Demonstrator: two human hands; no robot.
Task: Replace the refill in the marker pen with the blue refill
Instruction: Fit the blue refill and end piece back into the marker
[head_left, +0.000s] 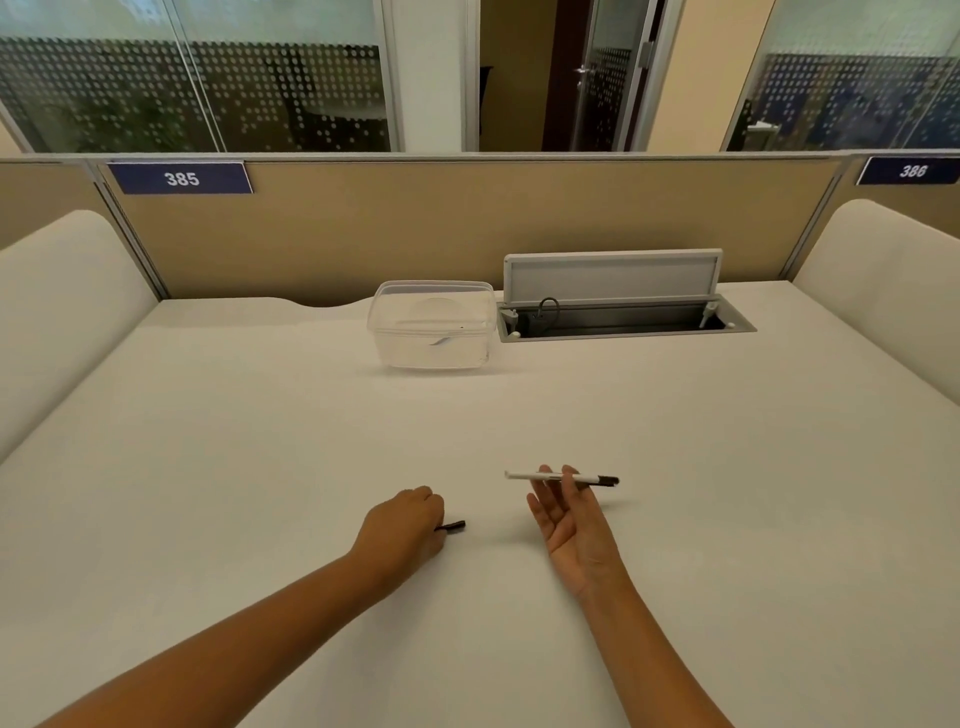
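Note:
A white marker pen (558, 476) with a black end lies crosswise in the fingertips of my right hand (569, 519), palm turned up, a little above the white desk (260, 467). To its left my left hand (402, 530) rests knuckles-up on the desk, fingers closed on a small black piece (453, 526) that sticks out to the right; it looks like a cap or a refill end, I cannot tell which. No blue refill shows in the open.
A clear plastic box (431, 325) with a lid stands at the back centre, a thin item faintly visible inside. Right of it an open cable hatch (618, 312) is sunk into the desk. A tan partition (415, 228) closes the back; padded side panels flank the desk.

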